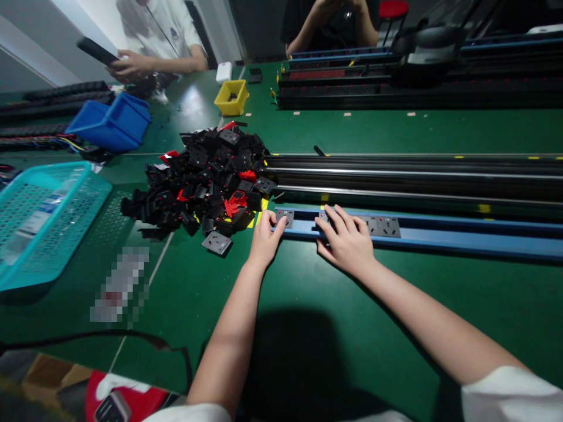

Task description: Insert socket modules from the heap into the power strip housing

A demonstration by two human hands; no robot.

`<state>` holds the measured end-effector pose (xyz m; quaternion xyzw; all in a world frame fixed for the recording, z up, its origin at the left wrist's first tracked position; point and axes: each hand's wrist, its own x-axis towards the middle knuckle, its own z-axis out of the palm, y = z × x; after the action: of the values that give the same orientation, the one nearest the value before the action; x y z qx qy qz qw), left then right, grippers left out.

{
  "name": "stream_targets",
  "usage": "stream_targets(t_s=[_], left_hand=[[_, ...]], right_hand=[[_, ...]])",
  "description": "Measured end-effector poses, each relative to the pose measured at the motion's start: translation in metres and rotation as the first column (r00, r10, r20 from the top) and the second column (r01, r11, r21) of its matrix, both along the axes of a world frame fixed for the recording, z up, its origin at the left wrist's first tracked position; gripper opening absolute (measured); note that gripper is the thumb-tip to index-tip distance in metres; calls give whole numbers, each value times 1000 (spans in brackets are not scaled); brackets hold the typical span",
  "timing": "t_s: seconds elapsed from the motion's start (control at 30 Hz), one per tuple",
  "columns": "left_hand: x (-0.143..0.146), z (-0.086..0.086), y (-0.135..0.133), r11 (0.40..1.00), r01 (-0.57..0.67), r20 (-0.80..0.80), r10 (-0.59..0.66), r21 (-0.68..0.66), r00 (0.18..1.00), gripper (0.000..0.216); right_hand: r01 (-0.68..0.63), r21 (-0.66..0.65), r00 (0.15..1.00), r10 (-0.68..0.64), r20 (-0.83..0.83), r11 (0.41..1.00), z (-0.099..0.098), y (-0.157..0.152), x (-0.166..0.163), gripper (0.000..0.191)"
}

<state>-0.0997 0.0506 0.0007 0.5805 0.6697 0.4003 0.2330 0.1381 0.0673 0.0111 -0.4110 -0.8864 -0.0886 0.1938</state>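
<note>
A long blue channel rail [444, 239] lies across the green table. My left hand [264, 237] is closed at its left end, with thumb and fingers around a dark socket module [287, 218] seated in the channel. Farther right, my right hand [347, 237] curls over the rail, its fingers on another socket module [323, 215] mostly hidden beneath them and its thumb by the near edge. Just right of that hand, more dark socket modules [387, 226] sit in the channel. One loose grey-faced module [216, 242] lies on the table left of my left hand.
A heap of black and red modules [211, 170] is piled at the rail's left. Dark rails [396, 176] run behind the blue one. A turquoise basket [57, 234], blue bin [109, 120] and yellow bin [232, 98] stand around. Two people are across the table [246, 135].
</note>
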Motion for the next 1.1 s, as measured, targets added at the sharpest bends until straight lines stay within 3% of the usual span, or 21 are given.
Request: stream_targets(t_s=[0.2, 0.3, 0.5, 0.63, 0.8, 0.97, 1.1], left_hand=[[5, 0, -1, 993, 90, -71, -85, 81, 994, 24], [5, -2, -4, 978, 163, -185, -138, 130, 973, 31], [7, -3, -5, 911, 343, -559, -166, 228, 812, 71], [9, -2, -4, 878, 420, -694, -154, 231, 704, 78], [12, 0, -3, 861, 443, -728, -133, 252, 673, 77], [15, 3, -3, 896, 401, -729, -143, 193, 669, 63], [17, 7, -3, 926, 361, -690, -188, 113, 699, 65]], right_hand=[[-7, -6, 1000, 7, 2, 1000, 0, 0, 0, 47], [-11, -12, 1000, 11, -11, 1000, 0, 0, 1, 54], [-13, -14, 1000, 13, -25, 1000, 0, 0, 1, 56], [-15, -15, 1000, 15, -24, 1000, 0, 0, 1, 56], [-17, -16, 1000, 16, -24, 1000, -1, 0, 1, 56], [-17, -15, 1000, 17, -25, 1000, -1, 0, 1, 56], [-18, -20, 1000, 17, -23, 1000, -1, 0, 1, 56]])
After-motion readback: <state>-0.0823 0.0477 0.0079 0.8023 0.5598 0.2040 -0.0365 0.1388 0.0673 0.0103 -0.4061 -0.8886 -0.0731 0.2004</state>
